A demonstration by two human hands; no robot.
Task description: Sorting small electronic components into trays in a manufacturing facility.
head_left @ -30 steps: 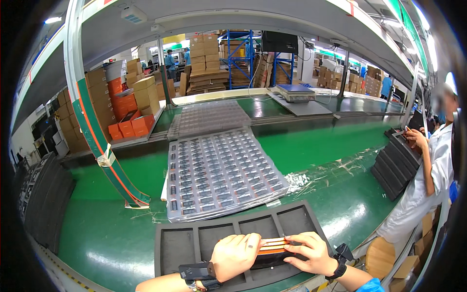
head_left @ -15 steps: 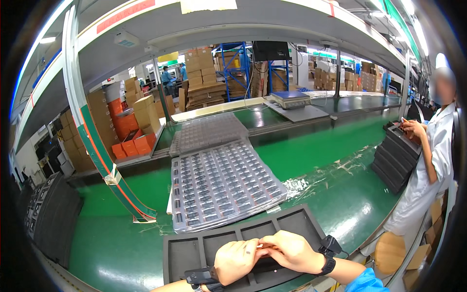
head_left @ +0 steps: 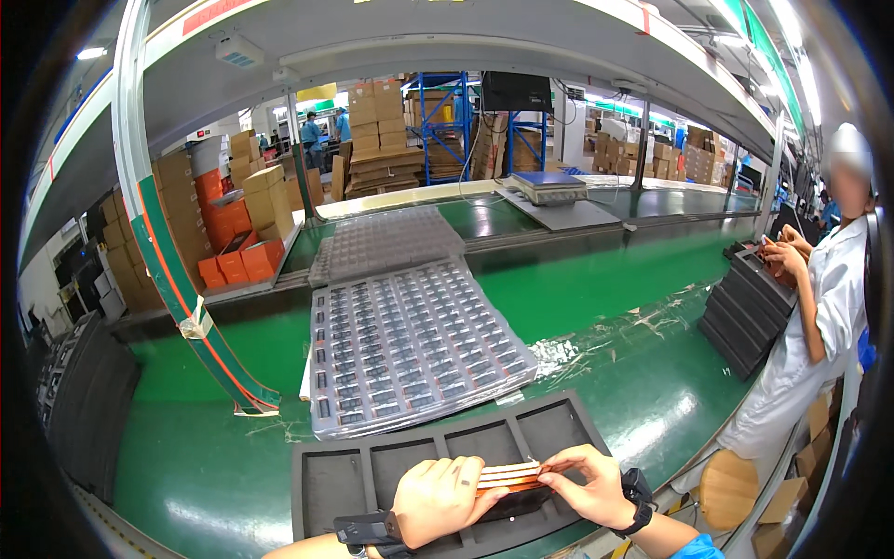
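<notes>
Between my two hands is a small stack of thin flat pieces with white and orange-copper edges (head_left: 509, 475). My left hand (head_left: 433, 498) is closed round its left end. At the right end, the thumb and fingertips of my right hand (head_left: 589, 484) pinch it. Below lies a black foam tray (head_left: 305, 494) divided into several compartments; my hands cover part of it. Just beyond stands a clear plastic blister tray (head_left: 372, 427) with rows of small dark parts in its pockets.
Another clear tray (head_left: 386, 238) lies behind on the green bench (head_left: 596, 279). A metal post (head_left: 149, 186) rises at left, near stacked black trays (head_left: 88, 401). At right, a person (head_left: 819, 289) in white handles something over a stack of black trays (head_left: 745, 312). A scale (head_left: 549, 186) stands at the back.
My hands have drawn apart, and the stack between them now shows; before, the fingers hid most of it. The whole view has shifted slightly.
</notes>
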